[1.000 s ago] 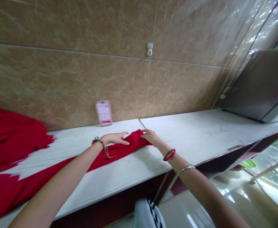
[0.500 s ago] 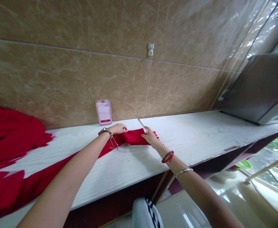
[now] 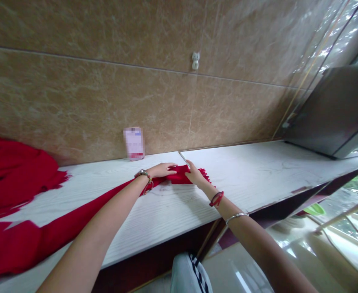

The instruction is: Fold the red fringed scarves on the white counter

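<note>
A long red scarf (image 3: 75, 215) stretches across the white counter (image 3: 258, 179) from the lower left to the middle. Its fringed end (image 3: 203, 174) lies near the counter's back. My left hand (image 3: 163, 169) rests flat on the scarf near that end, fingers stretched out. My right hand (image 3: 194, 175) presses on the scarf's end beside it, fingers extended. Both wrists carry bracelets.
More red cloth (image 3: 14, 171) is heaped at the far left against the brown tiled wall. A small pink card (image 3: 133, 143) leans on the wall. A grey appliance (image 3: 334, 114) stands at the right end. A small white hook (image 3: 195, 60) is on the wall.
Both hands have slid the scarf's end farther back and to the right on the counter. The fringe now shows beyond my right hand.
</note>
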The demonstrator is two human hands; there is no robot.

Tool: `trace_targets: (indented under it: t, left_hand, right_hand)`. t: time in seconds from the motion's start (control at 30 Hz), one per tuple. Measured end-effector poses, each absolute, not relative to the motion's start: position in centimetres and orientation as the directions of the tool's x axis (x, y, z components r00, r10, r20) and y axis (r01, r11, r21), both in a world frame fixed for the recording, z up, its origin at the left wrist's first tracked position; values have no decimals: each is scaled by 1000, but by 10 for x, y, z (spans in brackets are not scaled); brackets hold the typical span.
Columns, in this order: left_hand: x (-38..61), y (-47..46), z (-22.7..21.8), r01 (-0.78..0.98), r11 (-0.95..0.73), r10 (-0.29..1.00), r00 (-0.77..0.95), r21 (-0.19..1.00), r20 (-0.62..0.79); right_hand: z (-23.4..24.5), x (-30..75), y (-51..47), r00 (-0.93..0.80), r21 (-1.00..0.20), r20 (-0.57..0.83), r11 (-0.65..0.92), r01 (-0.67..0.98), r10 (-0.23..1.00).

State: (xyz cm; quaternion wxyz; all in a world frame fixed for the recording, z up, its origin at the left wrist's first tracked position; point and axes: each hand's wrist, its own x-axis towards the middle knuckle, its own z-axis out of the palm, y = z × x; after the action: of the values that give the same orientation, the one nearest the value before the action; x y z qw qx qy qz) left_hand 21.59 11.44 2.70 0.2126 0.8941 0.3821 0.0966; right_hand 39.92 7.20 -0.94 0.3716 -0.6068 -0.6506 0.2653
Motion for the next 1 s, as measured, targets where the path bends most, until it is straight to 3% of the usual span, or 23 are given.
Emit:
trace_targets:
  t: [0.1, 0.2, 0.37, 0.57, 0.67, 0.77, 0.9, 1.0]
  left_hand:
    - [217, 113, 35, 665, -594, 729, 683, 452, -48]
    - [223, 100, 41, 712, -600, 745, 663, 364, -69]
    - [229, 55, 31, 756, -639, 766, 606, 142, 216]
    - [219, 24, 7, 838, -544, 806, 534, -36, 255]
    - [210, 34, 7, 887, -460, 861, 441, 19, 254]
    - [194, 52, 20, 878, -454, 891, 442, 153, 103]
    - [165, 79, 47, 784, -490, 830, 553, 382, -70]
    - [150, 94, 61, 794, -466, 808, 562, 391, -176]
  right_hand:
    - [-11, 405, 77, -39, -845, 133, 134, 518, 990]
    - [-7, 410, 78, -51, -790, 162, 160, 591, 985]
    - [-1, 415, 76, -118, -643, 297, 290, 709, 947]
    - [-3, 416, 77, -195, -521, 348, 362, 773, 917]
    - [-4, 417, 78, -215, -516, 340, 373, 771, 916]
    - [-4, 419, 77, -221, -518, 340, 377, 768, 914]
    - [-9, 423, 75, -247, -508, 417, 450, 735, 875]
    - [-13, 423, 75, -260, -493, 455, 484, 723, 851]
